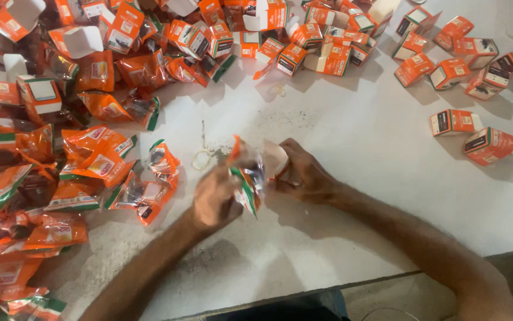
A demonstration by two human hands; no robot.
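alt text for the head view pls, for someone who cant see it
Over a white table, the left hand and right hand hold an orange plastic packet. Orange packets are heaped left; small orange boxes lie scattered behind.

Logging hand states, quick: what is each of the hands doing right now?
Left hand: closed on the orange plastic pouch.
Right hand: closed around a small orange-and-white box at the pouch's side.
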